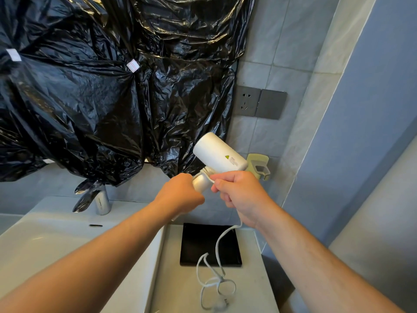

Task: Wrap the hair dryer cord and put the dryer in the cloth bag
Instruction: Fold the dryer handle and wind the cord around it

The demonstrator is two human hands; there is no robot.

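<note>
Above the counter (176, 290), left hand (180, 195) grips the dryer (216, 154), right hand (239, 193) pinches cord (217, 247).

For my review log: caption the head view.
Left hand grips the hair dryer by its handle; right hand pinches the cord.

Both bare forearms reach forward from the lower corners and converge near the middle. The left hand (181, 195) is a tight fist, knuckles up, gripping a white plastic dryer handle (199, 184). The right hand (240, 193), just beside it, curls its fingers and pinches a thin white cord (217, 247).
</note>
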